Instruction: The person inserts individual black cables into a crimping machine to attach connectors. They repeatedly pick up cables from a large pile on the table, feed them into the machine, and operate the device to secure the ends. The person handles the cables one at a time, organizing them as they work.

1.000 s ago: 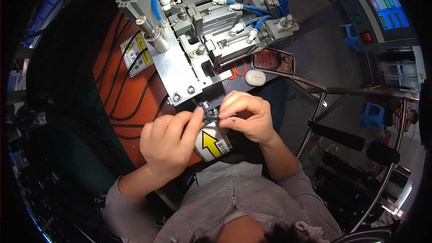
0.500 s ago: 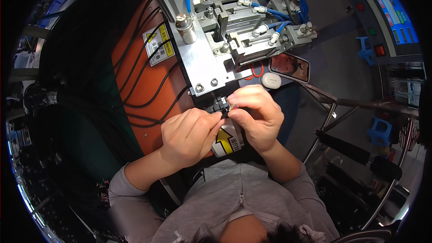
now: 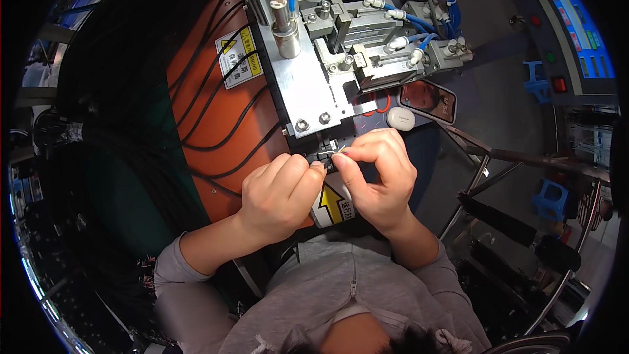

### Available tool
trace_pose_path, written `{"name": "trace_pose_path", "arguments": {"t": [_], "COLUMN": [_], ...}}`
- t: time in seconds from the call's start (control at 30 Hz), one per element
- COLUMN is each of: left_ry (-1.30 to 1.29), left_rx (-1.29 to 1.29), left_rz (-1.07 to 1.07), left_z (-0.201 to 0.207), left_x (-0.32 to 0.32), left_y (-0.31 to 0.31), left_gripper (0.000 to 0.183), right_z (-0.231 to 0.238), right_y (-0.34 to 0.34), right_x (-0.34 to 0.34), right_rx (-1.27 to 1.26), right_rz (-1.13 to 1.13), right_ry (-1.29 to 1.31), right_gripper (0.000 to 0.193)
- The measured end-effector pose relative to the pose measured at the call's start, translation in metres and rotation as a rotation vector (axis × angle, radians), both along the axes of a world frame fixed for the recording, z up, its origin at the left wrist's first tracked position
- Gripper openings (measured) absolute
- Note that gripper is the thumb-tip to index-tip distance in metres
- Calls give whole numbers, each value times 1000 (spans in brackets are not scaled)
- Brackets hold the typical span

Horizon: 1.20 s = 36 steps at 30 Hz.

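My left hand is closed in a pinch at the front of the machine, its thumb and fingertips on a dark cable end, mostly hidden by the fingers. Close beside it, my right hand pinches thin coloured wires between thumb and forefinger; a yellowish strand shows at the fingertips. Just beyond both hands is a small black fixture, partly covered by the fingers. It sits below the front edge of a shiny metal plate with bolts.
Pneumatic cylinders with blue hoses stand behind the plate. On the right lie a phone and a white rounded case. Black cables run across the orange surface on the left. A yellow arrow label lies below the hands.
The whole view has shifted slightly, so the machine appears further right and lower. My right fingertips have closed further over the wires, and less of them shows. Both hands keep their pinches.
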State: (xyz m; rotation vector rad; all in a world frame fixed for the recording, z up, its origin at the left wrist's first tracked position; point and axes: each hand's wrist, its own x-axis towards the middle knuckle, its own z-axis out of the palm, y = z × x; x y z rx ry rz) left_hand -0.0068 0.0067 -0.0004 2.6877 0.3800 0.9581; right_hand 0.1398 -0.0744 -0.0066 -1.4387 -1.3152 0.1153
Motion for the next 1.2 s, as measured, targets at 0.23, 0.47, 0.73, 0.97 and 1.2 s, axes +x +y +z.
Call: {"name": "trace_pose_path", "arguments": {"t": [0.23, 0.47, 0.73, 0.97, 1.2], "left_ry": [-26, 20, 82, 286, 331], "left_rx": [-91, 1, 172, 164, 137], "left_rz": [-25, -2, -18, 66, 119], "left_z": [-4, -6, 0, -2, 1], "left_x": [4, -3, -1, 5, 6], "left_y": [-1, 2, -1, -5, -12], "left_gripper": [17, 19, 33, 31, 30], "right_z": [-10, 0, -16, -25, -29], "right_y": [0, -4, -14, 6, 3], "right_x": [-5, 6, 30, 17, 12], "right_rx": [32, -228, -439, -254, -222], "right_rz": [-54, 112, 338, 44, 37], "right_ry": [-7, 184, 761, -16, -37], "right_gripper": [16, 9, 9, 5, 7]}}
